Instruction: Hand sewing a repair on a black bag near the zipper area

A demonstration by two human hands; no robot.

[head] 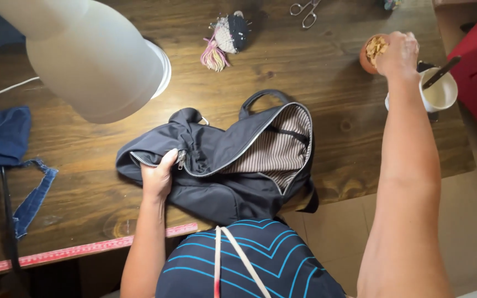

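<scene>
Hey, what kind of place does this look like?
Probably a home sewing or mending table: a pincushion, scissors and a red measuring tape lie on the wooden table, and the left hand holds an unzipped dark bag.

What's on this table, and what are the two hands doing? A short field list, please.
surface: wooden table
left hand: grips the dark bag at its zipper
bag: open, striped lining shows
right hand: reaches into a small brown pot
beside pot: white cup with a spoon
far edge: scissors, pincushion
left: lamp, denim
</scene>
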